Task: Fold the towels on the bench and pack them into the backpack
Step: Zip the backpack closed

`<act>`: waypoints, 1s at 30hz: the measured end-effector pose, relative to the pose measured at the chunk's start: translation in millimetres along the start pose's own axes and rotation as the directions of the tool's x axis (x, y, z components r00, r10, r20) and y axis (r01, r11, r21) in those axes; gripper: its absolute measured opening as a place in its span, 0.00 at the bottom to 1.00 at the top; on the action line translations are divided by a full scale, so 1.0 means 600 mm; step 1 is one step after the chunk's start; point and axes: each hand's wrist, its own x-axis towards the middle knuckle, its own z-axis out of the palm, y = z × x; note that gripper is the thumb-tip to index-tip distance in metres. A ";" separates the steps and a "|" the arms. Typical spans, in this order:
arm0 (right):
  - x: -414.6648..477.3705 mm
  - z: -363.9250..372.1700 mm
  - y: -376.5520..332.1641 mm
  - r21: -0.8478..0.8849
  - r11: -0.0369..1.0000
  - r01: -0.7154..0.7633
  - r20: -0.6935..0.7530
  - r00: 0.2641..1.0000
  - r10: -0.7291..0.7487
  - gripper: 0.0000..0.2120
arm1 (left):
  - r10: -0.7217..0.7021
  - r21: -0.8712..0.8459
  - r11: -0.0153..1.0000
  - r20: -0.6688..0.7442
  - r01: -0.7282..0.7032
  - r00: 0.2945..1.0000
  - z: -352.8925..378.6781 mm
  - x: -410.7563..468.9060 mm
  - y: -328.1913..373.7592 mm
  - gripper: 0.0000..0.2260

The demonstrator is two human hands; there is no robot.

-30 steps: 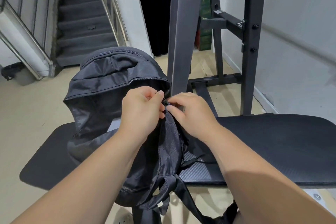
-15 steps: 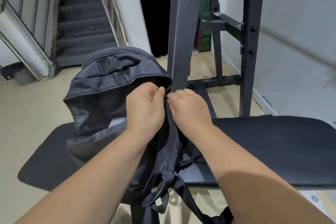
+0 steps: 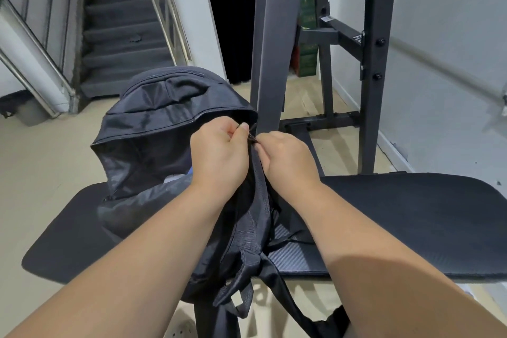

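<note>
Both hands had crept up zipper track since earlier frame. Backpack (image 3: 170,129) stood on bench (image 3: 411,217), left end. Left hand (image 3: 219,156) pinched fabric shut; right hand (image 3: 288,162) pinched zipper pull (image 3: 253,139). I judged: keep fabric taut, pull steadily, watch pale towel (image 3: 178,177) near teeth.

head-worn view, facing down, close over bench (image 3: 411,214), edges perhaps warped
</note>
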 end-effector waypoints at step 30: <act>-0.004 -0.054 -0.050 -0.006 0.892 -0.453 0.169 0.878 0.447 0.13 | 0.326 0.644 0.533 0.442 -0.549 0.835 -0.208 -0.005 0.072 0.08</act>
